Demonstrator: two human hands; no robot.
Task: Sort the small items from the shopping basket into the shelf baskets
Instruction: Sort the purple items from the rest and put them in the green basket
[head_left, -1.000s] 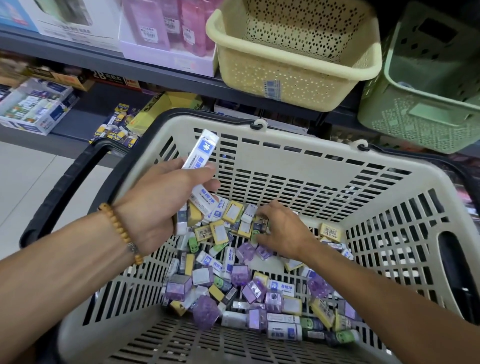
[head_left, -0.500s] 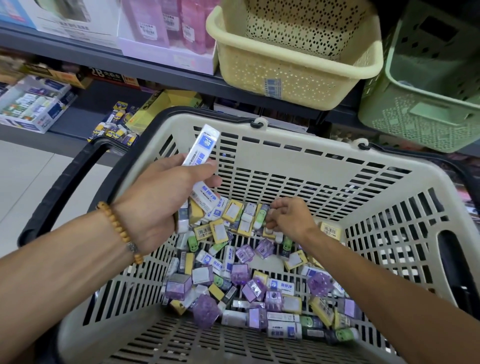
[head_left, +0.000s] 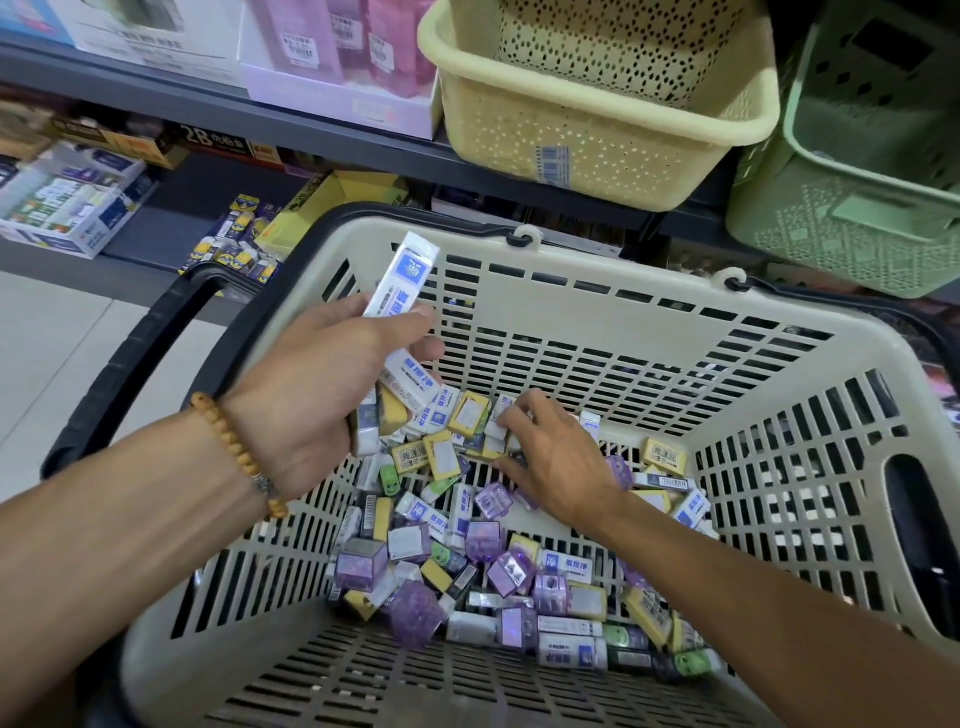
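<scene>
A beige shopping basket (head_left: 571, 275) holds a pile of small items (head_left: 498, 566): white-and-blue erasers, yellow ones, purple cubes. My left hand (head_left: 332, 395) hovers over the basket's left side and grips several white-and-blue erasers (head_left: 402, 280), one sticking up past my thumb. My right hand (head_left: 550, 457) reaches down into the pile, its fingertips on white erasers near the far wall; whether it pinches one is hidden. On the shelf above stand a yellow basket (head_left: 597, 150) and a green basket (head_left: 841, 208).
Black handles (head_left: 130, 358) hang at the shopping basket's left and right. The shelf edge (head_left: 208, 98) carries pink boxes above. A lower shelf at left holds boxed erasers (head_left: 67, 202). White tiled floor lies at the left.
My right hand, lifted with curled fingers half a second ago, has dropped back onto the pile near the far wall. My left hand holds its erasers in the same place.
</scene>
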